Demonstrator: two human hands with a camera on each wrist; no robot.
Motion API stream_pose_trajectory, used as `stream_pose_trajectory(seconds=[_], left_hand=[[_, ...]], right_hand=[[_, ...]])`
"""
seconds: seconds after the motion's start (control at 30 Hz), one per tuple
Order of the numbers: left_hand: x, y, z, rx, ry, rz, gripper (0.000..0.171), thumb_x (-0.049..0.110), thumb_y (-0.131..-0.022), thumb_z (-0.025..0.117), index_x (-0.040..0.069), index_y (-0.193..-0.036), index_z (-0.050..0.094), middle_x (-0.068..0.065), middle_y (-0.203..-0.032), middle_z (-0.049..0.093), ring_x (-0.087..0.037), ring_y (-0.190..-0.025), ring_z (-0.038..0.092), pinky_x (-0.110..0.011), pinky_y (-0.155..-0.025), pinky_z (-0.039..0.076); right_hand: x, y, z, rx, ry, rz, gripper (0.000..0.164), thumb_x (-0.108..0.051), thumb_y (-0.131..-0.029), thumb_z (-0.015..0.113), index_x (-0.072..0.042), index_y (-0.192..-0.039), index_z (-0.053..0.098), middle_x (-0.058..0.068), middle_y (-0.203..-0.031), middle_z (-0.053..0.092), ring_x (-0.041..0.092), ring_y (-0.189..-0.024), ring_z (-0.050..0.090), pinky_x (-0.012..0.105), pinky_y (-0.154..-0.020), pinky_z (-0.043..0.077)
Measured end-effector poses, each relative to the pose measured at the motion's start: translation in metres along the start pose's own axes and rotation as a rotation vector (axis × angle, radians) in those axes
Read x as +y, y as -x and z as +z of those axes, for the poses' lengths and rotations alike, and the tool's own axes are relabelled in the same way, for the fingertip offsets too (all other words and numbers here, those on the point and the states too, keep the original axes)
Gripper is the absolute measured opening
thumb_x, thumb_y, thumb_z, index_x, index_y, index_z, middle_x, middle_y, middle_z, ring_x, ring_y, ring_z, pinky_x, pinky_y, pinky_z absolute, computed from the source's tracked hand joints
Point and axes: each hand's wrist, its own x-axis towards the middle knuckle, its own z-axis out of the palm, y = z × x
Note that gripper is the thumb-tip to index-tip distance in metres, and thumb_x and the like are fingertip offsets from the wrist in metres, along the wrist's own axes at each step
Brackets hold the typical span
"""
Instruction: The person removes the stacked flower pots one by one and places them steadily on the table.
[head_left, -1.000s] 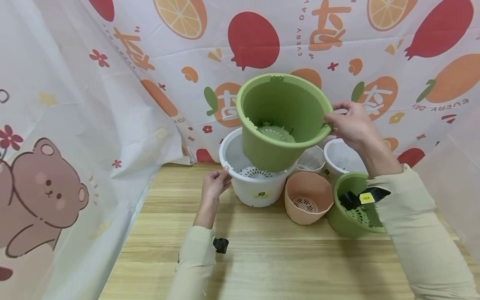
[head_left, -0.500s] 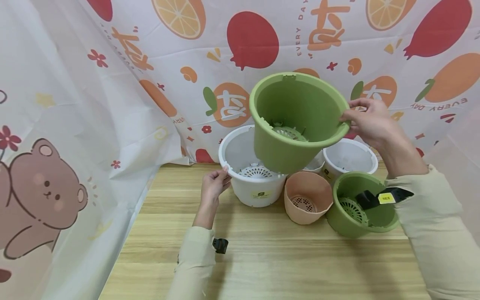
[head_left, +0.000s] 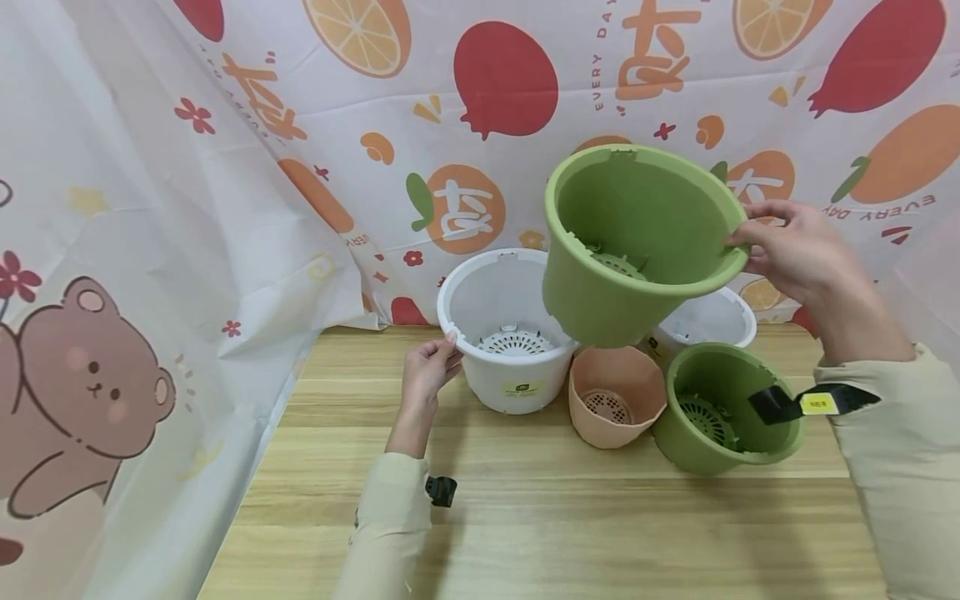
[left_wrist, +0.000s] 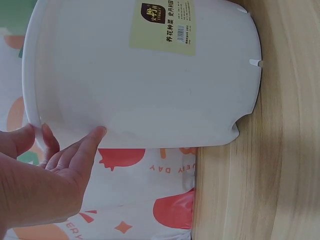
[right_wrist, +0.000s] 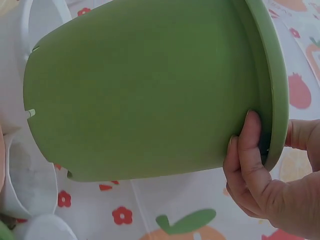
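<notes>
A large green flower pot (head_left: 622, 292) with a slotted bottom hangs in the air, tilted, its mouth toward the head camera. My right hand (head_left: 802, 250) grips its rim at the right; in the right wrist view the fingers (right_wrist: 247, 150) lie along the outer wall below the rim. On the table stands a large white flower pot (head_left: 517, 383) with a yellow label. My left hand (head_left: 429, 375) pinches its rim at the left, thumb on the rim and fingers against the outer wall (left_wrist: 125, 95). The white pot's inside shows its slotted base.
Right of the white pot stands a pink pot (head_left: 618, 421) with a perforated bottom. A smaller green pot (head_left: 720, 458) is beside it, and another white pot (head_left: 712, 317) stands behind, partly hidden. A printed curtain (head_left: 337, 167) hangs behind the wooden table (head_left: 525, 517).
My right hand has carried the large green pot to the right, from over the white pot to above the pink one. The left hand has stayed at the white pot's rim.
</notes>
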Motion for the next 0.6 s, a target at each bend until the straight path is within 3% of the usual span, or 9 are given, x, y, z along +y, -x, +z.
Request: stream_pose_trajectory(seconds=[0.3,0.47,0.6], left_hand=[[0.0,-0.001,0.0,-0.005,-0.006,-0.01,0.025,0.018,-0.092,0.057,-0.007,-0.096,0.059,-0.005,-0.083,0.064,-0.012,-0.079,0.063,-0.04,-0.088,0.047],[0.0,-0.001,0.001,-0.001,-0.008,-0.011,0.025,0.018,-0.092,0.057,-0.006,-0.095,0.059,-0.005,-0.083,0.064,-0.011,-0.078,0.063,-0.04,-0.087,0.048],[0.001,0.0,0.001,0.003,-0.009,-0.01,0.023,0.018,-0.092,0.056,-0.005,-0.094,0.059,-0.005,-0.082,0.063,-0.01,-0.076,0.062,-0.039,-0.086,0.048]], right_hand=[[0.007,0.003,-0.032,0.073,0.023,0.007,0.039,0.001,-0.081,0.066,-0.002,-0.109,0.041,0.005,-0.091,0.052,0.015,-0.069,0.063,0.025,-0.06,0.055],[0.013,0.005,-0.045,0.138,0.087,-0.013,0.03,-0.003,-0.08,0.069,-0.007,-0.103,0.05,0.004,-0.091,0.05,0.014,-0.066,0.062,0.024,-0.059,0.055],[0.016,0.006,-0.055,0.158,0.077,-0.041,0.02,-0.003,-0.08,0.069,-0.011,-0.095,0.058,0.002,-0.086,0.054,0.014,-0.064,0.063,0.024,-0.057,0.055]])
